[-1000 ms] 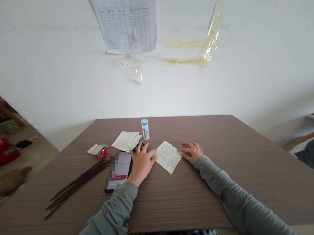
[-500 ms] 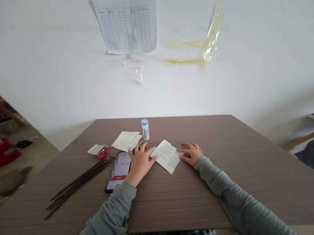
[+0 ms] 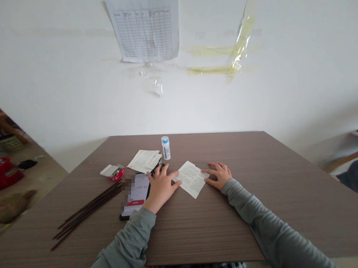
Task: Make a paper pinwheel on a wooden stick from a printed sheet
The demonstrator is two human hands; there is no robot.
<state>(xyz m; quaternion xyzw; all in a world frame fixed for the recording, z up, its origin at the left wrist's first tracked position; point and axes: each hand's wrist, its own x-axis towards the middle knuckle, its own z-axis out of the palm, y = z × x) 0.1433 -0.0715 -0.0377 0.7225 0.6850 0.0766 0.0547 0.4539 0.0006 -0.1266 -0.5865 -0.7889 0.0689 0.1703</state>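
Table (image 3: 252, 216), brown, seen from above | leaflet (image 3: 191, 179) flat on it between both hands | left hand (image 3: 161, 187) flat, fingers spread, thumb on leaflet's left edge | right hand (image 3: 219, 174) flat, fingers loosely spread, tips touching leaflet's right corner | phone (image 3: 137, 193) under left hand's side | bottle (image 3: 165, 147) upright behind.

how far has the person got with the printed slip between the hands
Already out: the printed slip lies flat on the table, with a second folded sheet and an upright small bottle behind. In hand: the left hand rests on the slip's left edge, the right hand on its right edge. Left: no new fold shows, and the bottle's cap is on.
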